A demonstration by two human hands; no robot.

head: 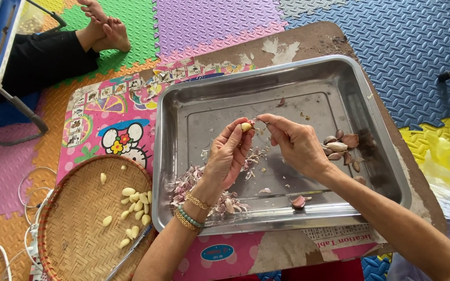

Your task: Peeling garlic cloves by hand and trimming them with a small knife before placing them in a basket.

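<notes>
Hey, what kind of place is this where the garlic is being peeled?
Probably a home floor. A low table stands on coloured foam puzzle mats, and a barefoot person sits nearby. On it, a steel tray and woven basket hold garlic.

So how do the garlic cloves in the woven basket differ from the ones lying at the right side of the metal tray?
The basket cloves are bare, pale yellow-white and smooth; the tray cloves are in brownish-purple skins. The basket cloves are many and loosely scattered on the woven basket; the tray cloves are few, bunched by the right wall of the metal tray. Both groups lie loose, untouched by either hand.
</notes>
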